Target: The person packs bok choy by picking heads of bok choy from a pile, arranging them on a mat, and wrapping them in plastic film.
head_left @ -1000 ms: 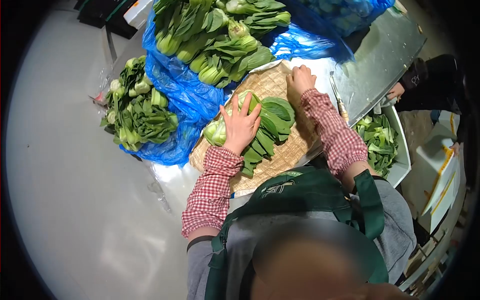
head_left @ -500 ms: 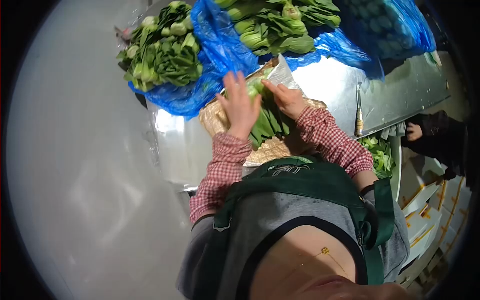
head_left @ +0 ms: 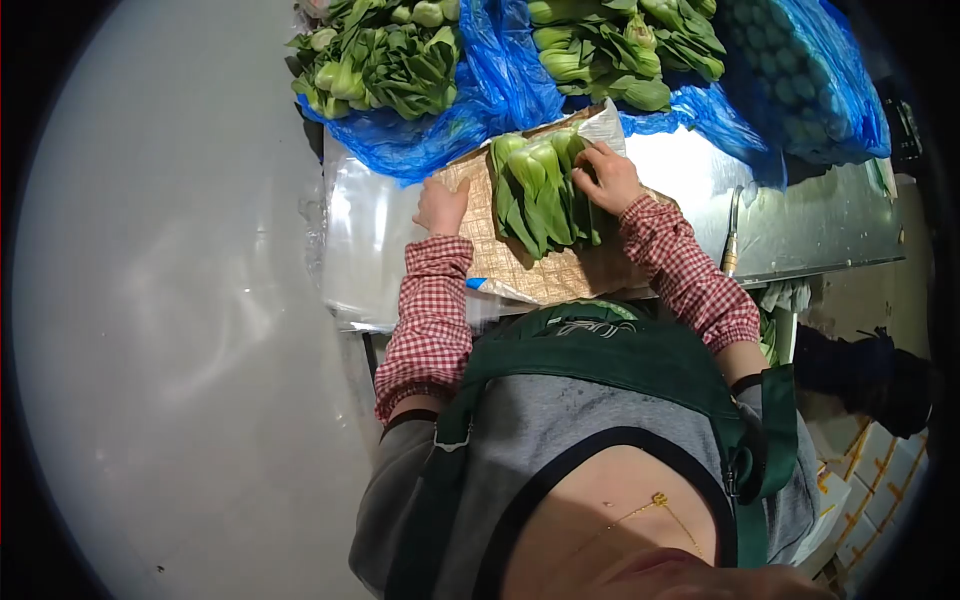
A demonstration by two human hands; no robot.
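Note:
Several heads of bok choy (head_left: 540,185) lie side by side on a brown wrapping sheet (head_left: 545,285) with a whitish underside, pale stalks at the far end and leaves toward me. Along their right side, my right hand (head_left: 608,178) has its fingers curled against the outermost head. My left hand (head_left: 441,205) is at the left edge of the sheet, apart from the vegetables. Its fingers are bent over that edge and the thumb points up; the fingertips are partly hidden.
Two piles of bok choy, a left pile (head_left: 385,65) and a right pile (head_left: 625,50), rest on blue plastic (head_left: 500,85). A filled blue bag (head_left: 800,80) stands at the back right. A knife (head_left: 733,230) lies on the metal table (head_left: 820,215). Clear plastic (head_left: 360,270) lies at left.
My left hand has moved from above the bok choy out to the sheet's left edge. My right hand has gone from pointing over the stalks to the right side. The bok choy is now uncovered.

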